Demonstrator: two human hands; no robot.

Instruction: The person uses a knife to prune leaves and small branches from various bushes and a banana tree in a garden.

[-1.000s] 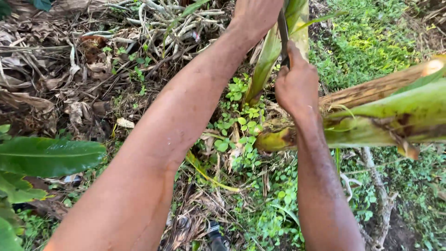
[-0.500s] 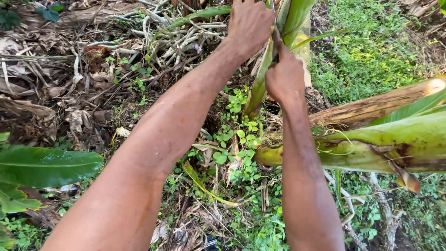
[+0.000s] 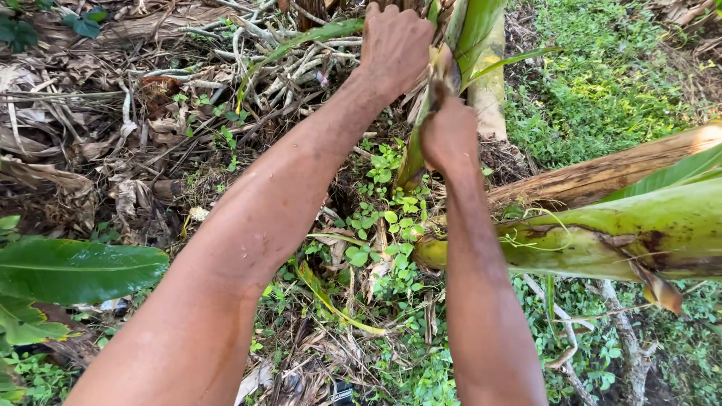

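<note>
**Two bare hands on a banana shoot**

Nearest the camera, a broad glossy green leaf [image 3: 75, 271] lies low at the left, well apart from the upright green and yellow banana shoot [image 3: 421, 135] that stands at the top centre. Between that leaf and the shoot, both bare forearms reach up and away from the viewer. To the right of the shoot, a thick fallen green trunk with brown blotches [image 3: 624, 233] lies across the ground, its cut end pointing toward the shoot's base; a drier tan stalk [image 3: 602, 173] lies just behind it. A patch of small round-leaved green weeds [image 3: 383, 225] grows at the foot of the shoot.

Farther on, the right hand [image 3: 449, 135] is clenched in a fist around a dark, narrow handle-like thing [image 3: 440, 79] pressed against the shoot; what it is cannot be told, since only a short piece shows above the fist. Just above and left of it, the left hand [image 3: 395, 41] grips the shoot's upper part, fingers wrapped behind it. Beyond and to the left of the shoot lies a tangle of pale dry roots and stems [image 3: 278, 60]; to the right spreads low green ground cover [image 3: 602, 75].
</note>
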